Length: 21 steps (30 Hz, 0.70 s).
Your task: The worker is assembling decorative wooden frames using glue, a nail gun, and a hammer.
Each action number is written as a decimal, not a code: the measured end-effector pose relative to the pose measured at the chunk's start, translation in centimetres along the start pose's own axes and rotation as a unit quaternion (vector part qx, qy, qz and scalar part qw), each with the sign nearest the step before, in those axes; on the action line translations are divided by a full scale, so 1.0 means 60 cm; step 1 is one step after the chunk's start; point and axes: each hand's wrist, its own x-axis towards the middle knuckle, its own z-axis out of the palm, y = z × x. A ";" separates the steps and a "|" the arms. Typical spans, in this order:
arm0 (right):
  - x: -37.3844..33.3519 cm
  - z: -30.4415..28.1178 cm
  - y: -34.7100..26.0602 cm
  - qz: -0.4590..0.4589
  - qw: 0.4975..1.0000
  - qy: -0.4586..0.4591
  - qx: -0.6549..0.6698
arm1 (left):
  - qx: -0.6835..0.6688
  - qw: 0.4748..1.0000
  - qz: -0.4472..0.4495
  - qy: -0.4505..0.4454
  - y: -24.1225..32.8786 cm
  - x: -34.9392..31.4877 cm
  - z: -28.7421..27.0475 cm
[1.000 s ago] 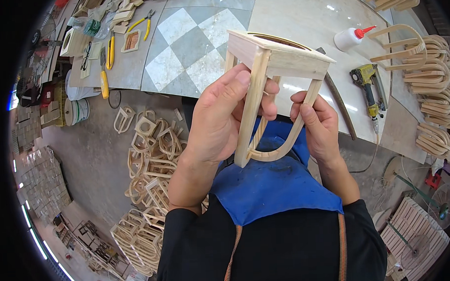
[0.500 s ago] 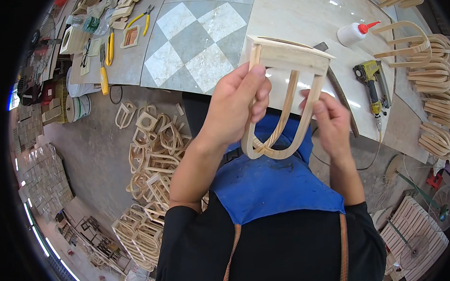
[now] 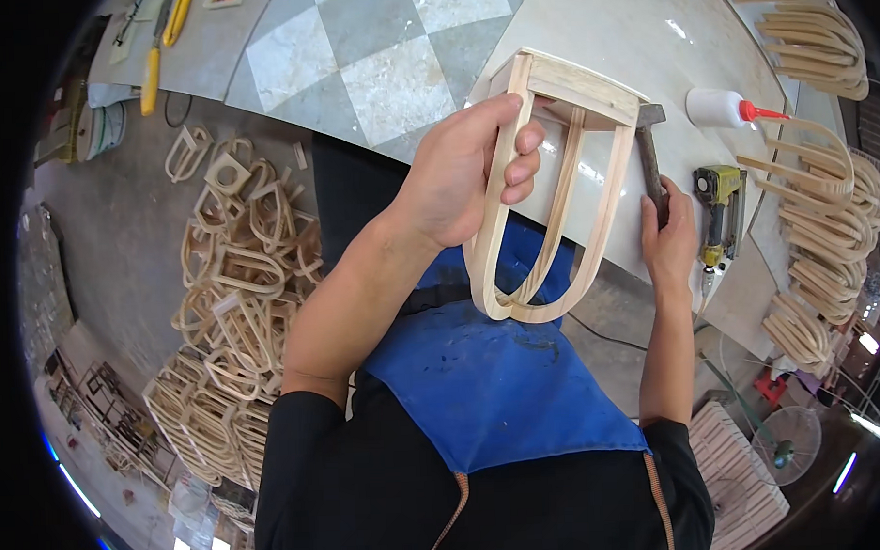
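Note:
My left hand (image 3: 465, 167) is wrapped round one upright of a pale wooden frame (image 3: 588, 84), holding it up over the bench edge. Two U-shaped loops form this frame, joined by a box-like wooden piece at the top; their curved ends point down toward my blue apron (image 3: 502, 389). To the right, my right hand (image 3: 671, 238) has its fingers closed round the dark handle of a hammer (image 3: 650, 156). The hammer's head lies beside the frame's upper right corner, on the bench. Part of the frame's inside is hidden by my left fingers.
The tiled bench (image 3: 385, 78) carries a white glue bottle (image 3: 713, 107) with a red nozzle and a green nail gun (image 3: 716, 188). Stacked U-shaped wooden loops (image 3: 836, 237) line the right. Yellow-handled tools (image 3: 152, 79) lie far left. Finished-looking frames (image 3: 246, 267) are heaped on the floor.
My right hand has let go of the frame and moved to the hammer's handle, closing on it. In my left hand the frame has turned, showing its two loops more apart.

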 end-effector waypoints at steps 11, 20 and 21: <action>0.008 -0.101 -0.158 0.136 0.957 0.033 0.254 | 0.028 1.000 -0.004 -0.014 -0.015 0.000 -0.018; -0.025 -0.135 -0.232 -0.022 0.972 -0.093 0.214 | -0.009 1.000 -0.006 -0.020 -0.021 0.004 -0.020; -0.023 -0.133 -0.233 -0.040 0.978 -0.101 0.177 | -0.012 1.000 -0.007 -0.022 -0.023 0.005 -0.021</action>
